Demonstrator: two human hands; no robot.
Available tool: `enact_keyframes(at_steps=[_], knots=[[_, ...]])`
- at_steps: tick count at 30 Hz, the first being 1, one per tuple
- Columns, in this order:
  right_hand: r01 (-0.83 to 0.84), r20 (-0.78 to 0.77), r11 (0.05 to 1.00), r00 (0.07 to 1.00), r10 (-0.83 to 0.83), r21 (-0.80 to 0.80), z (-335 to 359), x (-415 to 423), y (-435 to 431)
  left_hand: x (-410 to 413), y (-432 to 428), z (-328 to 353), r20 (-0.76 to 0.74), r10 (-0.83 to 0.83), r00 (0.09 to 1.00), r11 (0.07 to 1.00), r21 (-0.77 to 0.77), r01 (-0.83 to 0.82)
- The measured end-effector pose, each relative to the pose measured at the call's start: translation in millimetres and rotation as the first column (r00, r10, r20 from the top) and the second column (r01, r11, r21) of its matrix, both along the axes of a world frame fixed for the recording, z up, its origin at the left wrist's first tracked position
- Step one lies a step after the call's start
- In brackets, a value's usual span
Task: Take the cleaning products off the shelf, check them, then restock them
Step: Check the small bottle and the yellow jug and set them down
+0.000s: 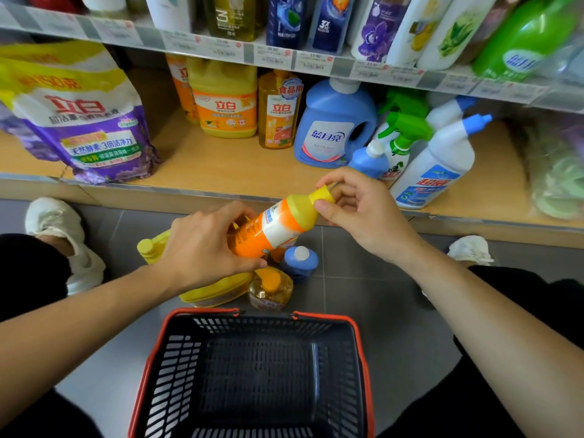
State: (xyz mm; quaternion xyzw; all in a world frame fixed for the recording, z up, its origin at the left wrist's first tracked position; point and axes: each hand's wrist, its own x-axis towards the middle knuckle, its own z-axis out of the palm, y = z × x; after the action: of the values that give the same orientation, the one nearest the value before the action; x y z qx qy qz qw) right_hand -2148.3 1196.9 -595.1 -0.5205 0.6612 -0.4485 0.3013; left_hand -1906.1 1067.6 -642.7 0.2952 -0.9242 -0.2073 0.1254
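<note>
Orange bottle [278, 226] gripped, right fingers [339, 175] pinching cap [324, 195]

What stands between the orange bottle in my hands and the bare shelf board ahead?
Nothing visible. The orange bottle, gripped by the left hand and right hand, faces bare shelf board between the purple bag and the blue detergent jug.

Orange-rimmed black basket [170, 384] sits on grey floor [385, 311].

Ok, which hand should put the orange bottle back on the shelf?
Left, probably. The left hand grips the body of the orange bottle, so it could carry it alone; the right hand only pinches the yellow cap. Bare shelf lies straight ahead.
</note>
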Motion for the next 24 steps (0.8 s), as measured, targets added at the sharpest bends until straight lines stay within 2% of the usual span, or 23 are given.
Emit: enact_keyframes(at_steps=[6,9,15,20,24], knots=[[-0.058,-0.038,0.998,0.998,0.057,-0.014,8.5,-4.3,2.4,2.3,-1.7,1.8,-0.065,0.005,0.998,0.997,-0.077,-0.010],[-0.078,-0.075,0.997,0.994,0.077,-0.003,9.5,-7.0,3.1,3.5,-1.0,0.9,-0.074,-0.007,0.997,0.998,-0.056,0.002],[-0.056,0.016,0.998,0.998,0.057,-0.037,9.1,-7.1,1.7,3.5,0.1,2.0,-0.098,-0.001,0.995,1.000,0.024,0.003],[-0.028,0.043,0.998,0.999,0.031,-0.062,5.3,-8.4,-0.6,2.6,0.7,5.0,-0.091,0.010,0.996,0.982,0.187,0.007],[0.082,0.119,0.984,0.991,-0.064,-0.157,-2.2,-5.2,-2.6,-1.0,2.0,9.7,-0.162,-0.001,0.987,0.886,0.458,0.076]])
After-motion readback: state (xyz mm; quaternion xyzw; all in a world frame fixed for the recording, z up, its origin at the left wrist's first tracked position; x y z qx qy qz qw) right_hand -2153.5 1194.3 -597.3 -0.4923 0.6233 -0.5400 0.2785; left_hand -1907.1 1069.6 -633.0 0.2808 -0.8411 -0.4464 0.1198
